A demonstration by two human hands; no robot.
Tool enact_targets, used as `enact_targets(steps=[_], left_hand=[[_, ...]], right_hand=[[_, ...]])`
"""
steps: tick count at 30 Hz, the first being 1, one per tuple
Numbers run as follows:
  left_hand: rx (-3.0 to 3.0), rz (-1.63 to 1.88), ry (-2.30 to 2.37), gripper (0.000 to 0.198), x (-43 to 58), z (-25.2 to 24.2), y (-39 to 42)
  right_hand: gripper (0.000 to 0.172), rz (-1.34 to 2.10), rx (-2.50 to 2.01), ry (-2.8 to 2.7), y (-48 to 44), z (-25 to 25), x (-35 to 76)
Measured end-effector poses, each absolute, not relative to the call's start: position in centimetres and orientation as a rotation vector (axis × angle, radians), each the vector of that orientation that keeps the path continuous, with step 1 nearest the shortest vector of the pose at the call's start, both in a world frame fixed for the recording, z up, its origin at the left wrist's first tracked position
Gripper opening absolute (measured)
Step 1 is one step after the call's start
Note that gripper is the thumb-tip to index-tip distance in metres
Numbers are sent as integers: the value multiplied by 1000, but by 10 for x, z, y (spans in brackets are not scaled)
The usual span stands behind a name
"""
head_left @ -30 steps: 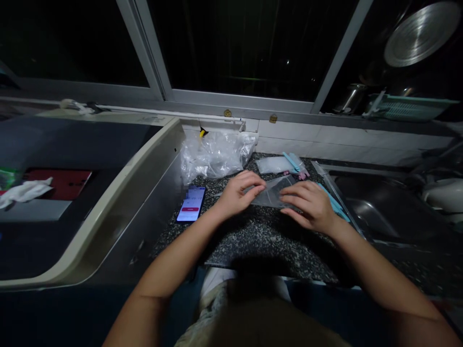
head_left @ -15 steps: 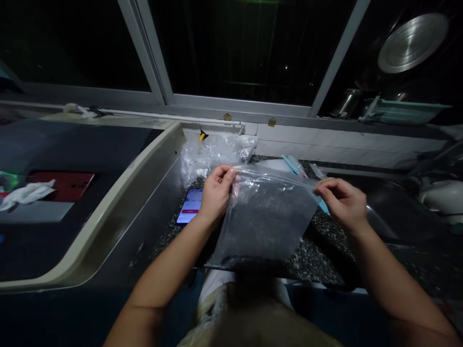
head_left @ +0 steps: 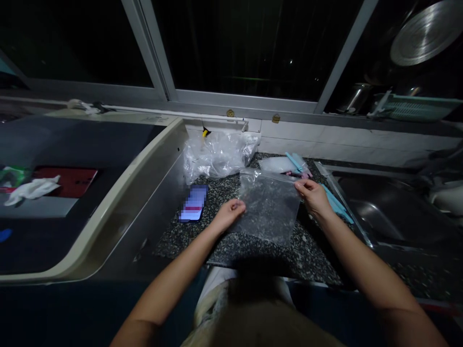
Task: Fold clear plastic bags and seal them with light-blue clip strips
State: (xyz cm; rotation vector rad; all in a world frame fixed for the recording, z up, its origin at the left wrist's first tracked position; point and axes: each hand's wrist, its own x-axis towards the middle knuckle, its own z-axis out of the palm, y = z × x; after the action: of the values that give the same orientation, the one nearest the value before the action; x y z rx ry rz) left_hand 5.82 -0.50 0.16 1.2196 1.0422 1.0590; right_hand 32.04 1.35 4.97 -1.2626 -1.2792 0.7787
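Observation:
A clear plastic zip bag lies spread over the speckled granite counter, held at both sides. My left hand pinches its left edge with closed fingers. My right hand grips the bag's upper right corner. The bag looks empty and see-through. A lit phone rests on the counter just left of my left hand.
A crumpled clear plastic bag sits at the back by the tiled wall. More flat bags with blue strips lie behind my right hand. A steel sink is to the right; a dark cooktop surface to the left.
The bag was pressed flat under both hands, then lifted and held up by its top corners; now it is lowered back toward the counter, with my left hand lower on its side.

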Motion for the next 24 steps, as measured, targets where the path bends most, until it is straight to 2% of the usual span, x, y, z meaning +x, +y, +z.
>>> enact_targets(steps=[3, 6, 10, 17, 22, 24], left_hand=[[1330, 1054, 1089, 30, 60, -1, -12], [1522, 1047, 1077, 24, 63, 8, -18], [1752, 1002, 1088, 22, 70, 17, -24], [1780, 1006, 1108, 33, 67, 13, -30], [1473, 946, 1041, 51, 55, -2, -31], [1443, 869, 972, 52, 51, -1, -30]], right_hand=[[34, 691, -1318, -1454, 19, 66, 329], [37, 431, -1329, -1653, 27, 98, 322], [28, 522, -1226, -2097, 41, 135, 283], [23, 790, -1262, -2299, 66, 135, 241], [16, 737, -1227, -2143, 64, 132, 243], [16, 692, -1236, -2150, 61, 132, 241]])
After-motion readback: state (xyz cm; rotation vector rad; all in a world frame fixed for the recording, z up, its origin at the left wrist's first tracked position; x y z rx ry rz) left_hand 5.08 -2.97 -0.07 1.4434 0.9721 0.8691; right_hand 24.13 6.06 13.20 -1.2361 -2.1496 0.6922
